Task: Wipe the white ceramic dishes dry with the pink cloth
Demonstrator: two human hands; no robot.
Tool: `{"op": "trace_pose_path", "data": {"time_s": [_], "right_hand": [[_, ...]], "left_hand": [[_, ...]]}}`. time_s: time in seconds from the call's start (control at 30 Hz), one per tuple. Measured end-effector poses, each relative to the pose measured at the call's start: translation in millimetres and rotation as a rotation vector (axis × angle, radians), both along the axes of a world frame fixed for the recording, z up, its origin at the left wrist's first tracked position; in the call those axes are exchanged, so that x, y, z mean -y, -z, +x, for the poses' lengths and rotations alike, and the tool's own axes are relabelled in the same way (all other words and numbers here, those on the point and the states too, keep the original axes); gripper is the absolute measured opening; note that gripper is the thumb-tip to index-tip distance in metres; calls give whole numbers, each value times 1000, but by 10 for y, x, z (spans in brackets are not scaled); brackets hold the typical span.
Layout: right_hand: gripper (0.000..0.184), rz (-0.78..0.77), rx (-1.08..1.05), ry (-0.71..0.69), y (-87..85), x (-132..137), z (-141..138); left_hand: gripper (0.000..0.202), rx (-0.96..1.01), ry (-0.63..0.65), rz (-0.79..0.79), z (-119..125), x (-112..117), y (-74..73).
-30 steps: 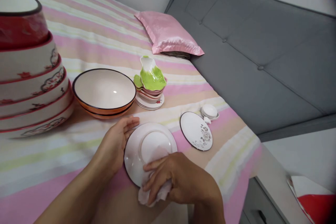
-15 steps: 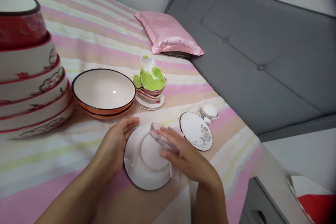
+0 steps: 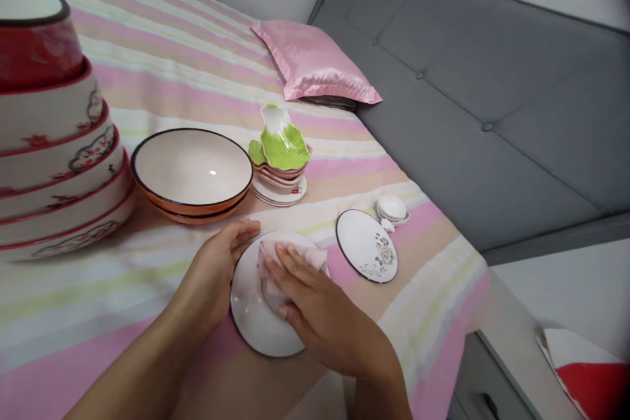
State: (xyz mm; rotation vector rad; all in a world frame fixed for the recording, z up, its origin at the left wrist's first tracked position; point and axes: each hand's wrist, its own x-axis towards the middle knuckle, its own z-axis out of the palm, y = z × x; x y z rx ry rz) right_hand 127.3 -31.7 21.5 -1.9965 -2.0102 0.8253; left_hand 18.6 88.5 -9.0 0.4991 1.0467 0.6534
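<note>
Pretty tight up front: the orange bowl [image 3: 191, 174] sits just behind the plate [image 3: 256, 321], with the green dish pile [image 3: 280, 151] right beside it. The small plate [image 3: 367, 246] is close on the right, only a thin strip of cover [image 3: 73, 302] between. The big bowl stack [image 3: 54, 144] walls off the far left. There's open cover at the near left, and behind the bowl up to the pillow [image 3: 315, 62].

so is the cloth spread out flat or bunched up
Bunched up: the cloth sits crumpled under the right hand, pressed onto the plate.

hands [image 3: 256, 282] on upturned plate [image 3: 253, 318]
</note>
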Motion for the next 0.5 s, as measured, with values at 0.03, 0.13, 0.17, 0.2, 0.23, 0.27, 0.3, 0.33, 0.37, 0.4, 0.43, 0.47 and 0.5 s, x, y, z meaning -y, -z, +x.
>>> {"op": "trace_pose_path", "data": {"time_s": [0.03, 0.13, 0.17, 0.2, 0.23, 0.27, 0.3, 0.33, 0.37, 0.4, 0.43, 0.47, 0.5], "right_hand": [[56, -7, -8, -16, -29, 6, -3], [53, -10, -44, -44, -102, 44, 5], [53, -6, -60, -47, -118, 62, 13], [54, -1, -73, -48, -130, 82, 22], [56, 5, -82, -43, -139, 102, 33], [60, 8, -84, -28, -146, 123, 44], [64, 7, -77, -4, -151, 142, 55], [67, 8, -64, 26, -155, 160, 66], [68, 10, -48, 57, -160, 175, 76], [68, 11, -28, 88, -165, 187, 86], [67, 9, -4, 117, -169, 194, 95], [65, 6, 25, 148, -171, 196, 104], [63, 1, 58, 184, -170, 192, 112]], "left_hand": [[17, -1, 2, 0, 0, 1, -5], [17, -15, 3, 1, 1, -2, -8], [17, -20, 4, 4, 3, -5, -5], [17, -24, 5, 7, 4, -8, 1], [17, -28, 6, 12, 5, -11, 7], [18, -31, 8, 18, 6, -14, 14], [18, -36, 7, 21, 7, -16, 21], [18, -42, 8, 24, 7, -17, 28], [19, -46, 8, 26, 7, -17, 33], [19, -47, 7, 28, 6, -16, 37], [19, -46, 6, 31, 4, -14, 39], [19, -45, 6, 32, 3, -13, 39], [19, -43, 8, 32, 1, -11, 38]]}}
